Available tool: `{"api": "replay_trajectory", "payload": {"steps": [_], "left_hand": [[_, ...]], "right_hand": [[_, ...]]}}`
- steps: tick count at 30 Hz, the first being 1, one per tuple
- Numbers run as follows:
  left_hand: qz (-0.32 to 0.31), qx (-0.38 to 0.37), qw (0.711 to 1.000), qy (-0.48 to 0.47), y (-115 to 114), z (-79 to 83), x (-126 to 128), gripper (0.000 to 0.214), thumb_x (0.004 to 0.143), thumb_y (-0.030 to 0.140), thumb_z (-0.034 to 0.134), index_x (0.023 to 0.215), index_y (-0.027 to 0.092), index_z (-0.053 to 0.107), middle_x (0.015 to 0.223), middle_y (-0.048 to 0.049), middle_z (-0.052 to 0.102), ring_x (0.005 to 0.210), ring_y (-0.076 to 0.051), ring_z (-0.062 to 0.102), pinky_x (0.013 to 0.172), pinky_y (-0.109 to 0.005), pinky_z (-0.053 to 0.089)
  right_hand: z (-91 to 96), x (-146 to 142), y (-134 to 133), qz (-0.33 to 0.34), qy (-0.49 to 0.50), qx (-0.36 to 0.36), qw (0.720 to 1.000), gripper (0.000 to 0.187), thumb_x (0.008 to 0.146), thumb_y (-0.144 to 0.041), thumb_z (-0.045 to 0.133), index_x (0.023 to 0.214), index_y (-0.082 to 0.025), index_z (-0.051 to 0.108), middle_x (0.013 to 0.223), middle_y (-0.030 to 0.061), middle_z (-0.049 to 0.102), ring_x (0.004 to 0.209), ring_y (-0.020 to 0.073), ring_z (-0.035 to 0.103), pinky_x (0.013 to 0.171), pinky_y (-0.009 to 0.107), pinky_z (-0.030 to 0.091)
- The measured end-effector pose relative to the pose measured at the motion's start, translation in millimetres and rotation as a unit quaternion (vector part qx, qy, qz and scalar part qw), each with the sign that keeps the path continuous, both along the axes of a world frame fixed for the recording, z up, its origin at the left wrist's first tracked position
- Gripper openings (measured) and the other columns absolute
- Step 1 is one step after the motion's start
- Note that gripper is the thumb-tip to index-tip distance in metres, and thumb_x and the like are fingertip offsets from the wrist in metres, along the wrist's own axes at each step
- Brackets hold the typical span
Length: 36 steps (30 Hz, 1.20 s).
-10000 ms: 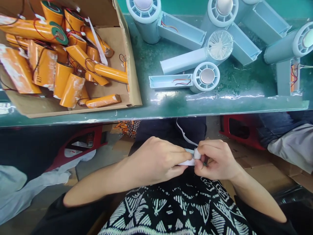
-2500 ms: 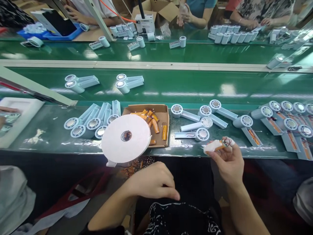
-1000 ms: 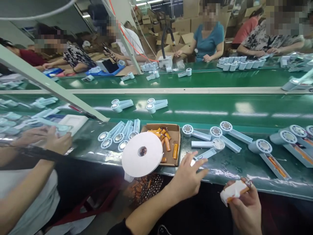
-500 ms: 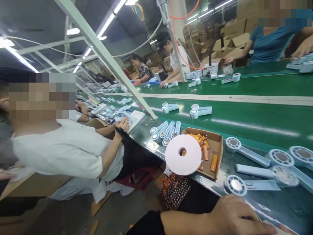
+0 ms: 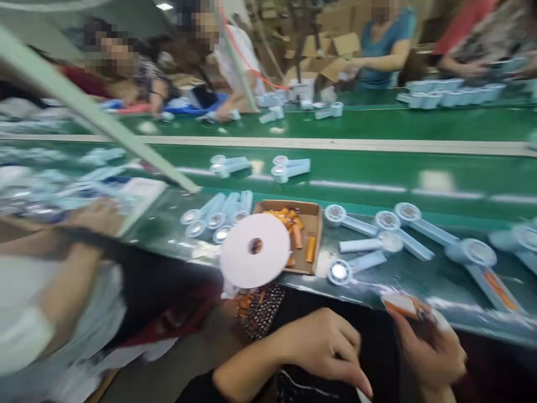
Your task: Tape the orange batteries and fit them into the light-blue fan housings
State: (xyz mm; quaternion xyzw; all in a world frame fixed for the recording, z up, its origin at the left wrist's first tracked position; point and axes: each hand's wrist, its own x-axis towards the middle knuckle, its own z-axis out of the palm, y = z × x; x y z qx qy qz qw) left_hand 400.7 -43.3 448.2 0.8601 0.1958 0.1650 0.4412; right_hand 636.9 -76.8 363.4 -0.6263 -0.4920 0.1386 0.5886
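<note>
My right hand point(image 5: 438, 352), at the table's front edge, grips an orange battery point(image 5: 405, 305) between thumb and fingers. A white patch covers part of the battery's top. To its left is my left hand point(image 5: 323, 344), fingers curled, with a small white strip point(image 5: 363, 395) at the thumb tip, partly cut off by the frame. Beyond the hands, several light-blue handheld fan casings point(image 5: 363, 262) lie on the green table. One casing point(image 5: 490, 282) at the right has an orange piece in its handle. A white roll point(image 5: 237, 252) overlaps a cardboard tray point(image 5: 318, 229) of orange batteries point(image 5: 310, 249).
More fan casings point(image 5: 216, 218) lie left of the roll. A green conveyor point(image 5: 377, 173) runs behind, carrying paired casings point(image 5: 291, 168). A slanted metal post point(image 5: 104, 126) stands at left. A co-worker's arm point(image 5: 67, 280) is close on the left; other people work across the belt.
The view has swung right. My right hand has come into view with the battery. My left hand, earlier at the table's edge, is now below it beside the right hand.
</note>
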Motion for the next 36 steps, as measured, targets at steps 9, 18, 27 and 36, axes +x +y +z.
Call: {"api": "replay_trajectory", "payload": {"steps": [9,18,27,36], "left_hand": [[0.294,0.337,0.884,0.136,42.5,-0.3,18.5,0.029,0.097,0.049,0.071,0.103,0.021,0.075,0.116,-0.0111,0.075,0.108,-0.03,0.065,0.089,-0.045,0.054],[0.159,0.299,0.897,0.284,54.6,9.5,25.4,0.02,0.09,0.002,0.063,0.093,0.017,0.075,0.102,-0.0129,0.072,0.119,-0.037,0.063,0.096,-0.053,0.053],[0.077,0.384,0.885,0.252,58.9,1.7,17.8,0.019,0.097,0.004,0.059,0.099,0.013,0.076,0.106,-0.0097,0.073,0.135,-0.038,0.059,0.115,-0.058,0.045],[0.046,0.407,0.88,0.242,56.5,0.5,22.6,0.012,0.096,0.022,0.071,0.091,0.019,0.082,0.096,-0.0099,0.074,0.133,-0.044,0.061,0.111,-0.066,0.045]], "right_hand": [[24.3,-4.7,41.0,0.059,0.109,0.078,0.989,0.05,0.074,-0.022,0.093,0.116,-0.023,0.065,0.105,0.0076,0.08,0.092,0.03,0.081,0.082,0.044,0.07],[25.4,1.6,44.2,0.145,0.131,0.028,0.98,0.049,0.077,-0.024,0.092,0.12,-0.025,0.069,0.105,0.0061,0.081,0.098,0.0325,0.081,0.084,0.048,0.07],[40.0,14.7,44.0,0.211,-0.084,0.013,0.974,0.033,0.083,-0.024,0.087,0.114,-0.028,0.077,0.101,0.0045,0.083,0.084,0.0281,0.082,0.075,0.038,0.068],[34.0,31.2,20.2,0.33,-0.213,0.036,0.919,0.035,0.082,-0.019,0.079,0.11,-0.04,0.079,0.101,-0.0002,0.083,0.083,0.0246,0.081,0.073,0.036,0.069]]}}
